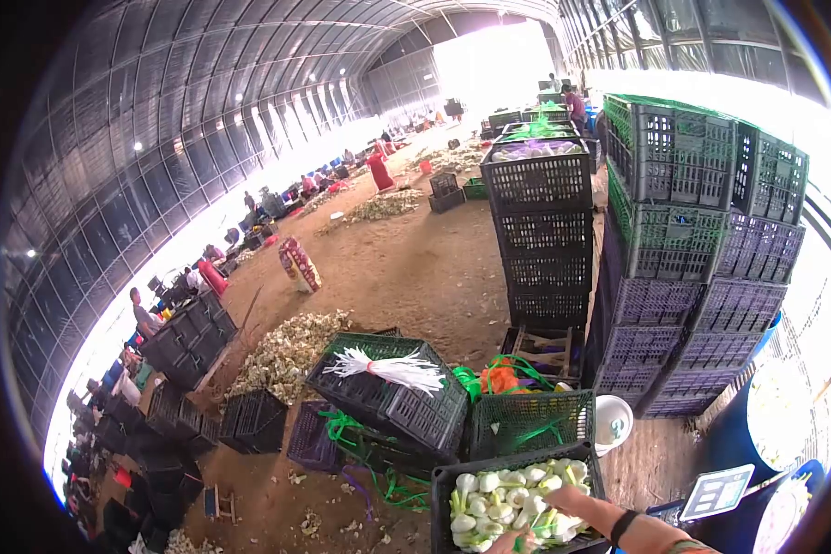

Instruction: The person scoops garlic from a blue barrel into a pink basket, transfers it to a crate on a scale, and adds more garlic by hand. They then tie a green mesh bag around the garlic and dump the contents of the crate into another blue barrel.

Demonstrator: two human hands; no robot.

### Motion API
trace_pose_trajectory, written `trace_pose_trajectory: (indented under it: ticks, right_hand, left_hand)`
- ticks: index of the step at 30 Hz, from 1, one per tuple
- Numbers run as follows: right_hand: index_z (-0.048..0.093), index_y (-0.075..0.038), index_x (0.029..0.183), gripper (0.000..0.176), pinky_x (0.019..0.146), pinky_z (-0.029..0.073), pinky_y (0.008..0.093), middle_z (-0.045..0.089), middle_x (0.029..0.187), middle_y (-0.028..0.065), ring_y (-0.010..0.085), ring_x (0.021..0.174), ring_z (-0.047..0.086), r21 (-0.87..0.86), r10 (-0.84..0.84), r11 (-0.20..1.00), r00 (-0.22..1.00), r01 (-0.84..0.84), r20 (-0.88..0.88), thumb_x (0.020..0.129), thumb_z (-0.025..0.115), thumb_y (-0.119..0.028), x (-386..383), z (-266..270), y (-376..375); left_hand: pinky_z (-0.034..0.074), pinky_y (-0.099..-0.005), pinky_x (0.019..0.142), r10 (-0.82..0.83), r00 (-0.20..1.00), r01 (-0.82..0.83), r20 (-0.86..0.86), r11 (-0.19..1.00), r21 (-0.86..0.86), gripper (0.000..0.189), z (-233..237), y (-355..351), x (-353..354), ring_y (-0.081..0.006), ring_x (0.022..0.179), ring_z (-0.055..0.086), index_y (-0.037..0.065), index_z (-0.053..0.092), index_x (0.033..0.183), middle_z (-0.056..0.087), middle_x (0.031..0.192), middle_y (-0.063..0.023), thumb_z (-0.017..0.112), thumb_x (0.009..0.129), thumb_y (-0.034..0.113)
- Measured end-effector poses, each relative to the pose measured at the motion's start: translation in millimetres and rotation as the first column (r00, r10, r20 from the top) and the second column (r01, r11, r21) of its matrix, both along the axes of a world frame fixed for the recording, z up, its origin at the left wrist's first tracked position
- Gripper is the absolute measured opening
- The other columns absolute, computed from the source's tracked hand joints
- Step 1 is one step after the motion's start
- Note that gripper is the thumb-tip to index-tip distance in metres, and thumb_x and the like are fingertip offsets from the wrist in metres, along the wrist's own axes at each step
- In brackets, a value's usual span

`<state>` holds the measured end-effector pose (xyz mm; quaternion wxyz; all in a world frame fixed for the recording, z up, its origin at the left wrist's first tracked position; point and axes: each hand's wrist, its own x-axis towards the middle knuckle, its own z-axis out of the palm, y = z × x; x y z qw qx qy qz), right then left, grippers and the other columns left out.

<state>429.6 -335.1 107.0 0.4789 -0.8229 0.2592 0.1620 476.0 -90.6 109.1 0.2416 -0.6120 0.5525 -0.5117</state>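
Note:
A black plastic crate at the bottom centre is filled with white bulbs with short green stems, which look like fresh garlic. My right hand, with a black band on the wrist, reaches in from the lower right and rests on the bulbs at the crate's right side. Its fingertips are lost among them. Only part of my left hand shows at the lower edge, over the near side of the crate by some green stems. What it holds, if anything, I cannot tell.
Beyond stands a dark crate topped by a bundle of white strips. A white bucket and digital scale are to the right. Tall crate stacks rise behind. Trimmings lie heaped on the ground; people sit farther left.

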Motion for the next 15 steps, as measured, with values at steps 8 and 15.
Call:
trace_pose_trajectory:
  ticks: [8, 15]
  right_hand:
    - [0.069, -0.002, 0.090, 0.028, 0.073, 0.052, 0.0443, 0.068, 0.095, 0.0184, 0.0322, 0.090, 0.066, -0.340, 0.417, 0.825, 0.892, -0.451, -0.173, 0.075, 0.053, -0.020, 80.3, 133.1, 95.5]
    - [0.069, -0.004, 0.078, 0.017, 0.063, 0.052, 0.0416, 0.068, 0.078, 0.0111, 0.0287, 0.075, 0.067, -0.417, 0.796, 0.456, 0.569, -0.787, -0.204, 0.069, 0.061, -0.015, 90.7, 112.9, 144.5]
  left_hand:
    - [0.029, -0.0270, 0.046, -0.080, 0.923, 0.022, 0.377, 0.988, 0.154, 0.039, -51.0, -19.1, -5.2, -0.0104, 0.047, 0.028, 0.010, 0.051, 0.091, 0.030, 0.059, 0.0025, 0.046, 0.095, 0.048]
    - [0.044, -0.0401, 0.071, -0.135, -0.596, -0.188, -0.791, 0.982, -0.027, 0.061, 41.9, -10.7, -42.6, -0.0265, 0.077, 0.049, 0.002, 0.023, 0.134, 0.049, 0.086, -0.0135, 0.056, 0.082, 0.001]
